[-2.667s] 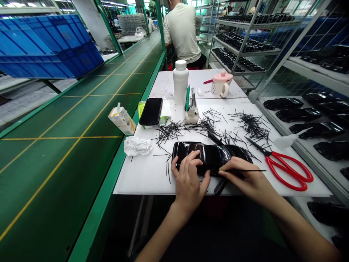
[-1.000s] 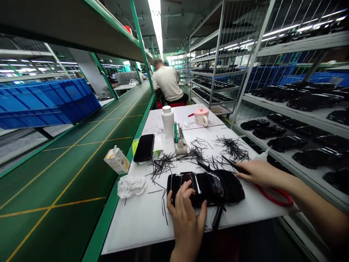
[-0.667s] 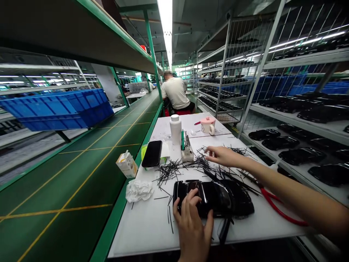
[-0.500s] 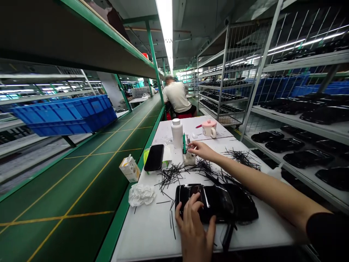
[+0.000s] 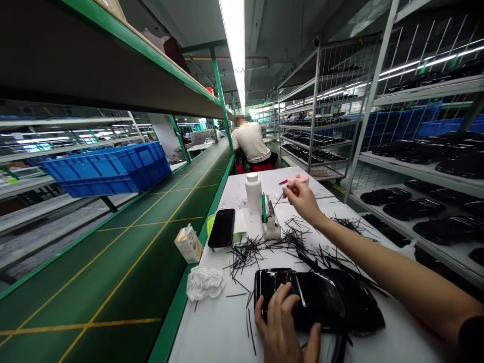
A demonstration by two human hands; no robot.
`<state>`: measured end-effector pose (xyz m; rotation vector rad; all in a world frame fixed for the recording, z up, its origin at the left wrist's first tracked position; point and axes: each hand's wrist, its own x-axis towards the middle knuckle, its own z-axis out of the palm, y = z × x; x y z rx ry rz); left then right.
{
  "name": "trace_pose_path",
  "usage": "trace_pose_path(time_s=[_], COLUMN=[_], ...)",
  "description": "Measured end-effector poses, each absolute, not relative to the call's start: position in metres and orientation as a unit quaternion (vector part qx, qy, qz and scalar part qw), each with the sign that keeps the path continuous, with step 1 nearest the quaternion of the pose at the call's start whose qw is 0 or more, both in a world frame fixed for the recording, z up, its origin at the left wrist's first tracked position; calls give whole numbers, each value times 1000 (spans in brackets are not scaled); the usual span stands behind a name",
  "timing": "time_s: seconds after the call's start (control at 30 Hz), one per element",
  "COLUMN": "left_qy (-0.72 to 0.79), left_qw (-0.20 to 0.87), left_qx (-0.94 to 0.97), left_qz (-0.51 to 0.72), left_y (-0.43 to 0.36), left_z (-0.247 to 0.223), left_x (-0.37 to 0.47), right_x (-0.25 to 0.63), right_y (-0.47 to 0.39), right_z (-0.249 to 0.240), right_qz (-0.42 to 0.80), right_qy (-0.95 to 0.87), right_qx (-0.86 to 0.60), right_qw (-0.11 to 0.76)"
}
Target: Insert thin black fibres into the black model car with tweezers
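Observation:
A glossy black model car lies on the white table, its nose to the right. My left hand holds it from the near side, fingers bent over its rear and roof, thumb at its near edge. Above the table's middle, my right hand pinches a thin dark stick-like tool; its kind is too small to tell. Just left of that hand stands a small holder with a green tool at it. Loose thin black strips lie in heaps behind the car.
A white bottle, a pink-lidded mug partly hidden by my hand, a phone, crumpled tissue and a small carton stand around. A green conveyor runs left; racks of black car bodies line the right. A co-worker sits ahead.
My right hand has drawn away from the holder, up and to the right, with the thin tool now showing in its fingers. My left hand stays on the model car. The view has shifted slightly.

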<state>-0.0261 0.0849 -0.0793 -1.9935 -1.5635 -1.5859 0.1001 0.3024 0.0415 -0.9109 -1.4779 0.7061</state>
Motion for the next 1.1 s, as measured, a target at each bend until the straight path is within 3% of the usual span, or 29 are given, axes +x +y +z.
trace_pose_path(time_s=[0.27, 0.53, 1.1], left_qy=[-530, -527, -536], left_qw=[27, -10, -19], left_qx=[-707, -728, -735], left_qz=[-467, -439, -416], left_y=[77, 76, 74], left_z=[-63, -57, -51], left_x=[-26, -26, -26], right_x=[142, 163, 151], right_y=[219, 120, 79], right_z=[55, 6, -33], right_qz=[393, 366, 241], right_qy=[-538, -477, -654], right_qx=[-361, -426, -469], right_qw=[653, 676, 542])
